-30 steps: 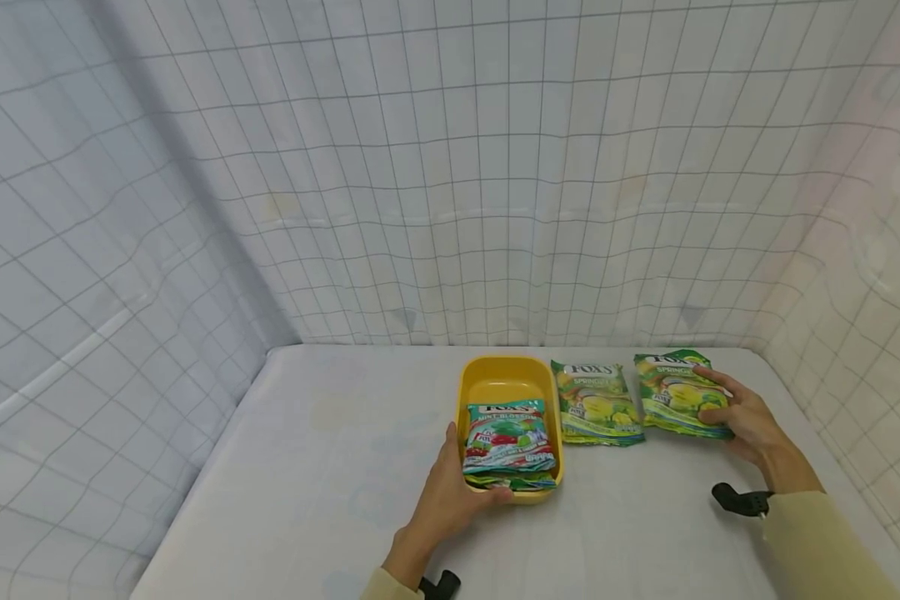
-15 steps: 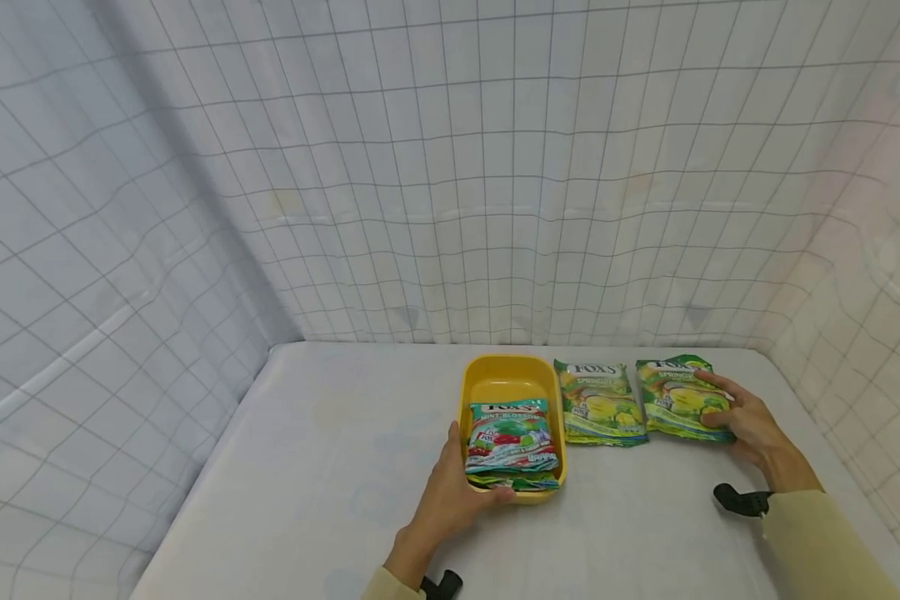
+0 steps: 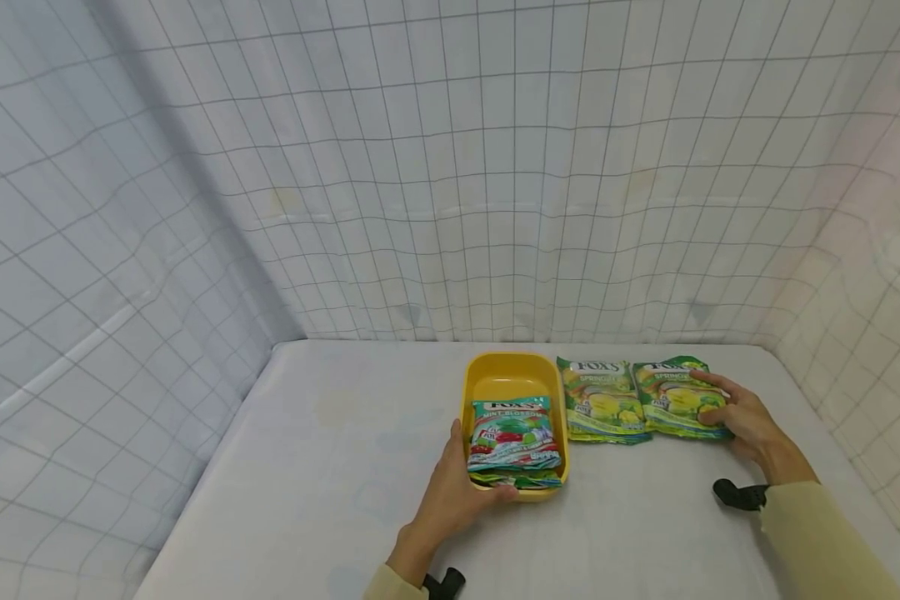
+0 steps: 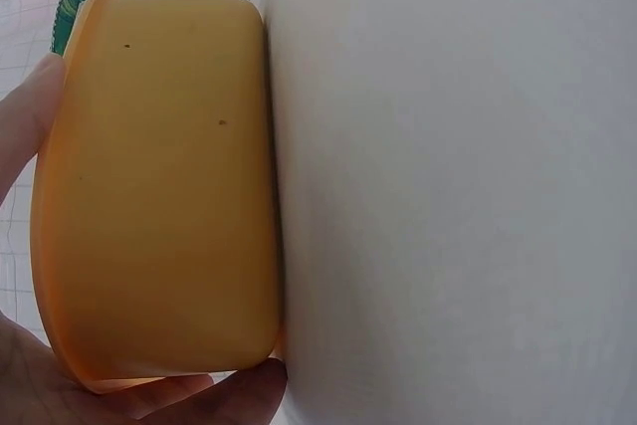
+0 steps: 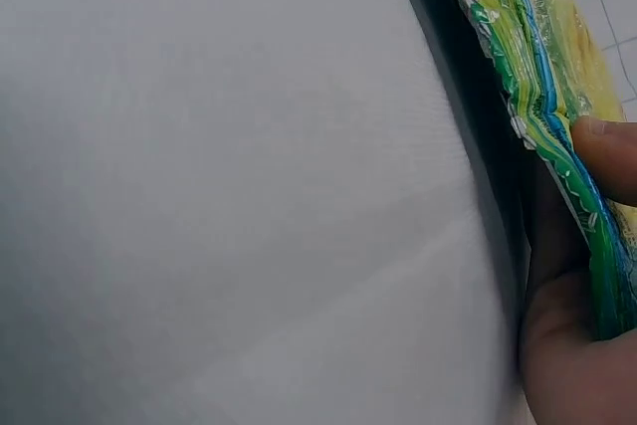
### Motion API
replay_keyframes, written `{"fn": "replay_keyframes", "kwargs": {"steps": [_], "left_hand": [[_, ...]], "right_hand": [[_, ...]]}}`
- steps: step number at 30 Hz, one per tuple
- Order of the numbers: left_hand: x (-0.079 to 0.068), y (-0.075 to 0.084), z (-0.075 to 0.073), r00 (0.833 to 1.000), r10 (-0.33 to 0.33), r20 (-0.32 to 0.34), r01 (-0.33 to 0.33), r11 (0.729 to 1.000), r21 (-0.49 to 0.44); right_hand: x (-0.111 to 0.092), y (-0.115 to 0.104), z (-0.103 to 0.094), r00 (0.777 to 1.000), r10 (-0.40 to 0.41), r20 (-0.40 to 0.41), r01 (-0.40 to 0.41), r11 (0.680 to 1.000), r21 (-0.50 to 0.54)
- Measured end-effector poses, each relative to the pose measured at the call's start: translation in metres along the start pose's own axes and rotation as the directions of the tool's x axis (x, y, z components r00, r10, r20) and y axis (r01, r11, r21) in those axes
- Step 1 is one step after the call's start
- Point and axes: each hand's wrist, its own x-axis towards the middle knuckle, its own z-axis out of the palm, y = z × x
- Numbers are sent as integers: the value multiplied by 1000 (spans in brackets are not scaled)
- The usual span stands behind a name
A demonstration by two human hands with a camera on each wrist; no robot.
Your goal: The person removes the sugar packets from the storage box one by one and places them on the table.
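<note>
Pinching the rightmost Fox's candy bag by its right edge on the table, the right hand seems well placed; the bag should be light, soft, slippery. The left hand grips the yellow tub.

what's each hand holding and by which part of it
The left hand holds the yellow tray around its near left corner; the right hand grips the rightmost green packet by its right side.

Right of one yellow tray, two green Fox's bags; inside, one Mint Blossom bag, at least one green packet.
</note>
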Motion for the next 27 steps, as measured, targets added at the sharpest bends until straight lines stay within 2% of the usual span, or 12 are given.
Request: {"fn": "replay_keyframes", "kwargs": {"steps": [11, 22, 27], "left_hand": [[0, 1, 0, 1000, 2, -3, -2, 1000, 11], [0, 0, 0, 1000, 3, -7, -3, 1000, 10], [0, 1, 0, 1000, 5, -7, -5, 1000, 11]], "right_hand": [[0, -6, -2, 999, -10, 35, 13, 995, -100], [-1, -5, 4, 996, -84, -41, 68, 951, -300], [-4, -4, 8, 992, -96, -78, 64, 937, -343]]}}
